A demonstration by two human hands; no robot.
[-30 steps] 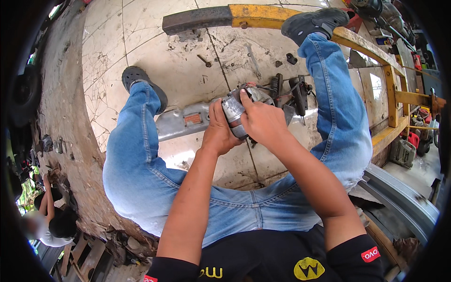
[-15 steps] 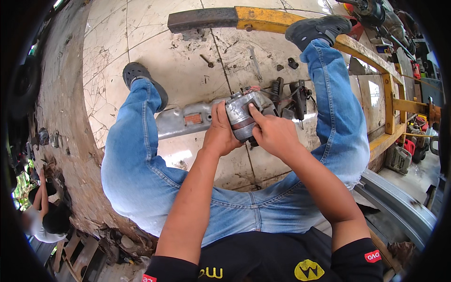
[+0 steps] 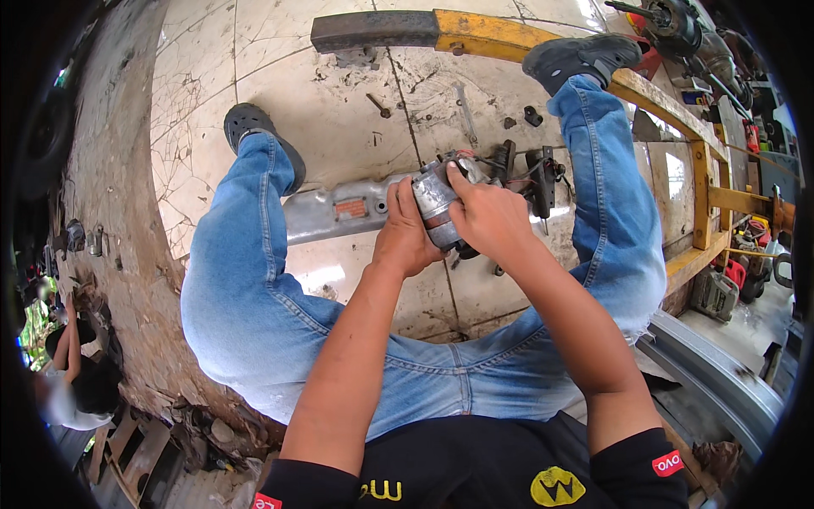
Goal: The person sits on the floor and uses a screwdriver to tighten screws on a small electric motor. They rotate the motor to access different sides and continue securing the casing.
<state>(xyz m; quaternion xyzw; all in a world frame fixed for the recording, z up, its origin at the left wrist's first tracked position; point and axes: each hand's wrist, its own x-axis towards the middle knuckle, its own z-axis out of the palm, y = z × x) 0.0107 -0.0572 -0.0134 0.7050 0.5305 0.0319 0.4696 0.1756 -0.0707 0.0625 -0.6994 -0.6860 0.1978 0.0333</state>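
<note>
Between my legs I hold a silver-grey alternator (image 3: 435,204) with a brownish band round its body and reddish wires at its far end. My left hand (image 3: 407,233) wraps round its left side, fingers closed on the housing. On the right side, my right hand (image 3: 493,216) grips it, with the index finger laid along its top. The alternator's underside is hidden by my hands. Behind it a long silver metal cover (image 3: 326,216) with an orange label lies on the tiled floor. Dark parts with wires (image 3: 540,178) lie just beyond my right hand.
A bolt (image 3: 378,105), a wrench (image 3: 465,112) and small dark pieces lie on the cracked tiles (image 3: 280,51). A yellow metal frame (image 3: 700,195) stands at the right, near a grey jerrycan (image 3: 714,293). Another person (image 3: 80,382) crouches at far left.
The alternator has tilted slightly in my hands. My right index finger has shifted along its top toward the far end, and the right hand lies flatter against its side.
</note>
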